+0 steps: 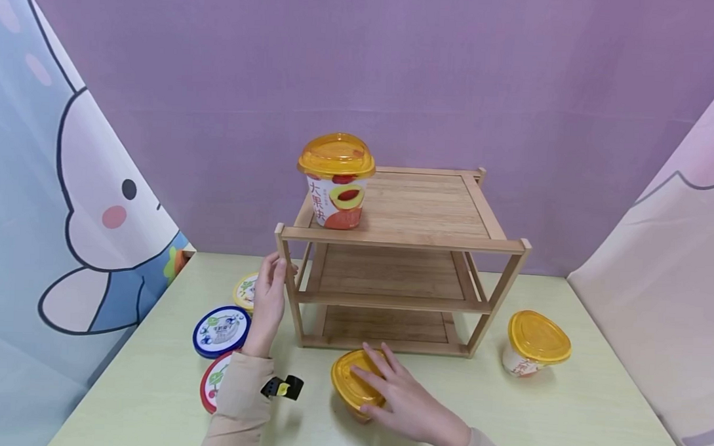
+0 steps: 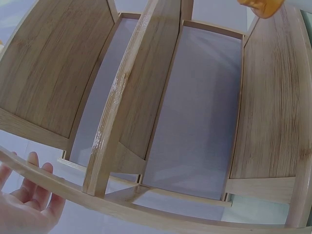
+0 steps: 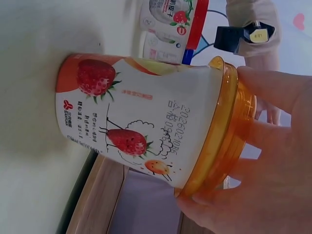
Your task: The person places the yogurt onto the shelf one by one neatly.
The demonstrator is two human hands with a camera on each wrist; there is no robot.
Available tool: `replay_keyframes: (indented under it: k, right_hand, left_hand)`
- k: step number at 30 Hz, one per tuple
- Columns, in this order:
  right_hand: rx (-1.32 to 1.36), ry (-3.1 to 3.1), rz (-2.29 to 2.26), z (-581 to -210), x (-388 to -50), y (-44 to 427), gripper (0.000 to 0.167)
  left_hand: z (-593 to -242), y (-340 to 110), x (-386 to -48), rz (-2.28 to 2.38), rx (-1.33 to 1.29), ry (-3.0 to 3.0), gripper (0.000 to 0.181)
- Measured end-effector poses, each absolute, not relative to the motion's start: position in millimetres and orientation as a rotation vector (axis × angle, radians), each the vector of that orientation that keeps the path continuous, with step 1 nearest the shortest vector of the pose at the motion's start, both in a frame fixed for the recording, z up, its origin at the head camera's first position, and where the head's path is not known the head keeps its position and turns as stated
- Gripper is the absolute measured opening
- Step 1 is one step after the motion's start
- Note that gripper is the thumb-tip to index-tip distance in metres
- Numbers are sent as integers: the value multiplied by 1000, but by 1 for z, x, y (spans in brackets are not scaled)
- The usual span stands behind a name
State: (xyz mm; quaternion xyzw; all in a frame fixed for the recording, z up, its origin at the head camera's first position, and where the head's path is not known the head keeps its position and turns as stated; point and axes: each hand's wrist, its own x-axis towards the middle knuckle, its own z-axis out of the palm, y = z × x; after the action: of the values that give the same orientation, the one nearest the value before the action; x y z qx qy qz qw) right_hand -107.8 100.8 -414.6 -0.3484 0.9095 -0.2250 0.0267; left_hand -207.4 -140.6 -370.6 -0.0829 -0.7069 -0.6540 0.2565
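Note:
My right hand grips a yogurt cup by its clear orange lid, fingers spread over the top and rim. Strawberries are printed on the cup's white side. It is at the table's front, before the wooden shelf; whether its base touches the table I cannot tell. My left hand holds the left front post of the three-tier wooden shelf, its fingertips showing past the post. In the left wrist view, the fingers curl behind that post. Another orange-lidded cup stands on the top tier's left front corner.
A third orange-lidded cup stands right of the shelf. Left of it are tubs with a yellow lid, a blue lid and a red lid, the last partly behind my left sleeve. A purple curtain hangs behind.

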Motion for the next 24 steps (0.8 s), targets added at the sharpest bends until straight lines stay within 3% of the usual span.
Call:
replay_keyframes:
  k: [12,24]
  right_hand:
    - [-1097,2804,-776,-417,-111,105,49]
    - [-863,3183,-776,-426,-96,88,58]
  left_hand:
    - [-368,-140,-207,-1787,-108,-2015,36]
    - [-367,-139,-206,-1809,-117,-1977,32]
